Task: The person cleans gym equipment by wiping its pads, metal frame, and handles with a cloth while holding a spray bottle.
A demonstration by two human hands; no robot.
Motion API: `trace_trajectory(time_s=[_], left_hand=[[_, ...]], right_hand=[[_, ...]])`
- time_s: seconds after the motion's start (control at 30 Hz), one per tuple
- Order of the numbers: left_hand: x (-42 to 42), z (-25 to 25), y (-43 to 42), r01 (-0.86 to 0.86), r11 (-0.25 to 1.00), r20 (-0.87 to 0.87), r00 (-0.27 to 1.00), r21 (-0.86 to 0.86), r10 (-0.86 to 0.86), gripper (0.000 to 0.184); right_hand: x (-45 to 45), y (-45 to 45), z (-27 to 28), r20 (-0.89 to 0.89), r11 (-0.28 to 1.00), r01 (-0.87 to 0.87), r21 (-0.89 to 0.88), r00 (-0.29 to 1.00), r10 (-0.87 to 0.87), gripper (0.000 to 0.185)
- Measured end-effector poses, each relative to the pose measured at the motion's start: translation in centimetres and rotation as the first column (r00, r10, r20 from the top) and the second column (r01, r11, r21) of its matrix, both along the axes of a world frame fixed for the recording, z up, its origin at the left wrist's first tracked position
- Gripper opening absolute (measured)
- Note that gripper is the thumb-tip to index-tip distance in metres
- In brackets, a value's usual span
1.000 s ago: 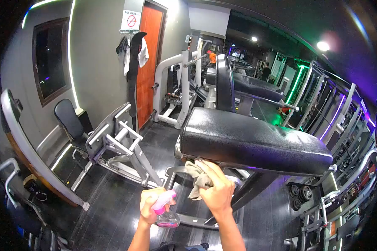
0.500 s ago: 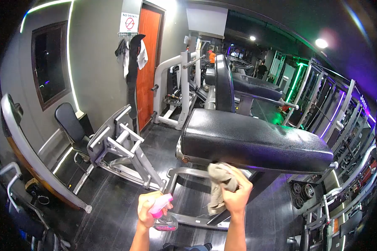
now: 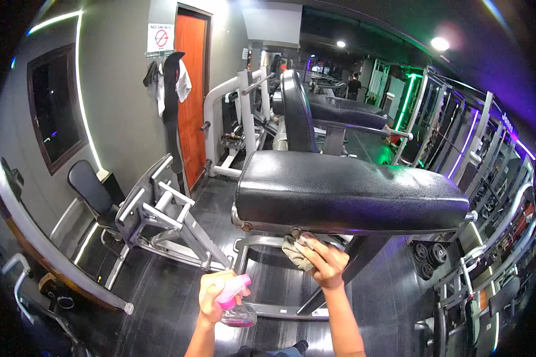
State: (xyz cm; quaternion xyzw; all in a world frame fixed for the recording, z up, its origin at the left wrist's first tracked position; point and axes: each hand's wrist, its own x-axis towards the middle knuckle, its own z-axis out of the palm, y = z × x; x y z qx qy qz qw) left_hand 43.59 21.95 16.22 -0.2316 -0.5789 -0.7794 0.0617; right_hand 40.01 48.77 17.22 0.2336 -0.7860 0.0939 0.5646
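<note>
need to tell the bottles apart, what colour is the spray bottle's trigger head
Pink, on the spray bottle; it shows in the head view.

Head camera: on the person's head, facing forward and down
Black pad [image 3: 351,193]: close, seen from slightly above
Red door [image 3: 192,89]: farther back, left of centre

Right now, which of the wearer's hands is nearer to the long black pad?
Right: the right hand is just under its lower edge; the left hand is lower and off to the left.
</note>
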Motion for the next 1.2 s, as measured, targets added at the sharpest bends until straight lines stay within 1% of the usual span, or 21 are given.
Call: trace_trajectory(time_s=[0.03,0.1,0.17,0.23,0.3,0.37,0.47,0.57,0.63,0.67,0.7,0.77,0.83,0.9,0.97,1.0,1.03,1.1,1.13,1.17,1.2], left_hand=[[-0.1,0.1,0.0,0.007,1.000,-0.002,1.000,-0.004,-0.007,0.069],[-0.1,0.1,0.0,0.011,1.000,0.013,1.000,-0.004,-0.011,0.069],[-0.1,0.1,0.2,0.009,1.000,0.011,1.000,-0.006,-0.009,0.069],[0.0,0.3,0.2,0.006,1.000,0.009,1.000,-0.010,-0.005,0.069],[0.2,0.5,0.1,-0.002,1.000,-0.006,1.000,-0.012,0.002,0.069],[0.4,0.5,0.0,0.014,1.000,-0.017,1.000,-0.002,-0.014,0.066],[0.4,0.3,0.2,0.043,0.999,-0.025,0.999,0.013,-0.042,0.064],[0.2,0.0,0.9,0.052,0.998,-0.009,0.999,0.031,-0.052,0.063],[0.4,-0.2,1.2,0.054,0.998,0.009,0.998,0.038,-0.055,0.063],[0.5,-0.1,1.4,0.061,0.997,-0.005,0.998,0.047,-0.060,0.064],[0.5,-0.1,1.5,0.065,0.996,-0.019,0.998,0.059,-0.064,0.064],[0.6,-0.3,2.0,0.081,0.995,-0.008,0.997,0.060,-0.081,0.064],[0.6,-0.4,2.1,0.101,0.993,0.000,0.995,0.056,-0.101,0.064],[0.9,-0.7,2.4,0.063,0.995,0.017,0.998,0.077,-0.065,0.064],[0.9,-1.0,2.6,0.067,0.995,0.017,0.998,0.077,-0.069,0.064],[0.9,-1.1,2.8,0.074,0.995,0.017,0.997,0.072,-0.075,0.064],[0.7,-1.1,3.1,0.072,0.994,0.012,0.997,0.079,-0.073,0.064],[0.9,-1.1,3.7,0.064,0.996,0.039,0.997,0.058,-0.066,0.065],[1.0,-1.1,4.0,0.064,0.996,0.040,0.997,0.056,-0.066,0.065],[1.0,-1.0,4.4,0.060,0.997,0.040,0.997,0.051,-0.062,0.066],[1.0,-0.8,4.8,0.055,0.997,0.037,0.998,0.047,-0.057,0.067]], right_hand=[[-0.1,0.6,0.5,-0.002,1.000,0.007,-0.004,1.000,-0.007,0.032],[0.2,1.5,1.7,0.005,0.998,0.026,0.059,1.000,-0.026,0.026],[0.7,2.5,1.8,-0.011,0.997,0.049,0.065,0.999,-0.048,0.029],[1.8,4.1,0.6,0.065,0.984,0.174,0.024,0.982,-0.176,0.029],[2.4,5.6,0.1,0.028,0.979,0.195,-0.055,0.981,-0.193,0.024],[2.8,5.8,0.1,-0.015,0.954,0.226,-0.197,0.972,-0.234,0.027],[2.1,3.9,-1.0,-0.038,0.929,0.159,-0.333,0.983,-0.182,0.030],[0.5,0.9,-0.2,0.036,0.972,-0.009,-0.234,0.999,0.018,0.030],[0.3,-1.0,0.7,0.074,0.976,0.003,-0.216,0.997,0.013,0.032],[0.1,-0.8,0.4,0.075,0.976,0.003,-0.217,0.997,0.013,0.038],[0.2,-0.2,0.6,0.073,0.976,0.003,-0.218,0.997,0.013,0.038],[1.1,1.8,1.3,0.108,0.992,0.041,-0.121,0.994,-0.028,0.044],[2.2,4.0,1.4,0.111,0.985,0.069,-0.160,0.992,-0.052,0.050],[3.2,6.5,0.7,0.084,0.952,0.142,-0.271,0.989,-0.124,0.048],[3.5,8.2,0.1,0.008,0.850,0.220,-0.479,0.969,-0.247,0.045],[3.8,8.7,0.8,-0.028,0.849,0.199,-0.490,0.970,-0.243,0.044],[3.7,8.7,1.1,-0.034,0.853,0.195,-0.485,0.970,-0.241,0.044],[3.7,7.8,1.0,0.013,0.877,0.143,-0.458,0.988,-0.154,0.041],[3.1,7.2,0.9,0.022,0.928,0.092,-0.362,0.996,-0.090,0.037],[2.1,6.1,1.1,0.007,0.960,-0.016,-0.281,1.000,0.019,0.035],[1.5,4.9,1.2,0.057,0.984,-0.027,-0.174,0.998,0.037,0.034]])
